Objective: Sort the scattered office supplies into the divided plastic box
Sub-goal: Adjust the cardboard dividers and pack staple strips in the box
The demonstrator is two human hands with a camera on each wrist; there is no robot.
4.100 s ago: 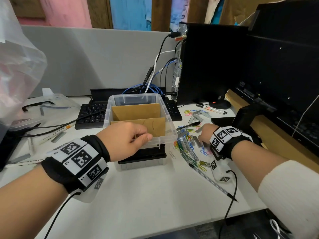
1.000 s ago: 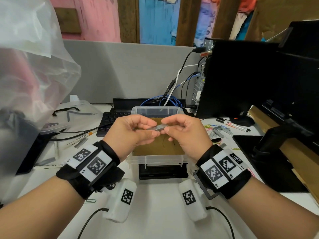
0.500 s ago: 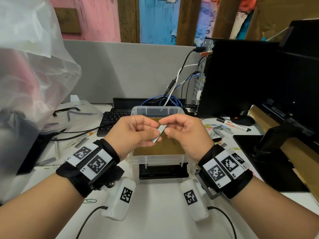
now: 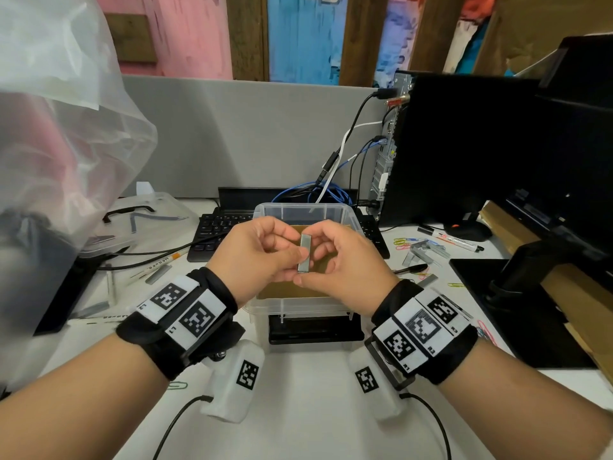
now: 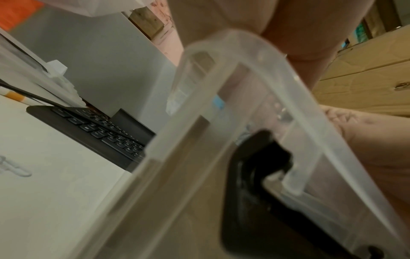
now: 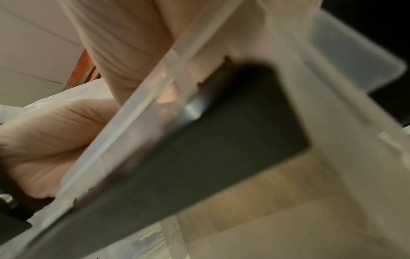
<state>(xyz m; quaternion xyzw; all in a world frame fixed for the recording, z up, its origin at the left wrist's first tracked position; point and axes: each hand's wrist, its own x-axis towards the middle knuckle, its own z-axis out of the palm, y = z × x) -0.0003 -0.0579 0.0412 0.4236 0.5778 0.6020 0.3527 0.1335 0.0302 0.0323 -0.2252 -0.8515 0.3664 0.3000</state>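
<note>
A short silver staple strip (image 4: 304,253) stands upright between both hands, just above the clear plastic box (image 4: 269,208). My left hand (image 4: 293,257) pinches the strip from the left and my right hand (image 4: 313,260) pinches it from the right. Brown cardboard dividers (image 4: 292,289) split the box. A black stapler (image 4: 315,328) lies in its front compartment and shows through the wall in the left wrist view (image 5: 255,175) and the right wrist view (image 6: 199,157). Both wrist views look up past the box rim (image 5: 244,84) at the palms; the fingertips are hidden there.
Coloured paper clips (image 4: 403,242), more staple strips (image 4: 426,252), a marker (image 4: 454,239) and a black pen (image 4: 411,269) lie right of the box. A keyboard (image 4: 212,234) sits behind it, a PC tower (image 4: 447,154) at right, a plastic bag (image 4: 49,161) at left.
Four seconds ago my right hand was in the pile at the right. Over the last second both hands turned the strip from lying level to standing upright.
</note>
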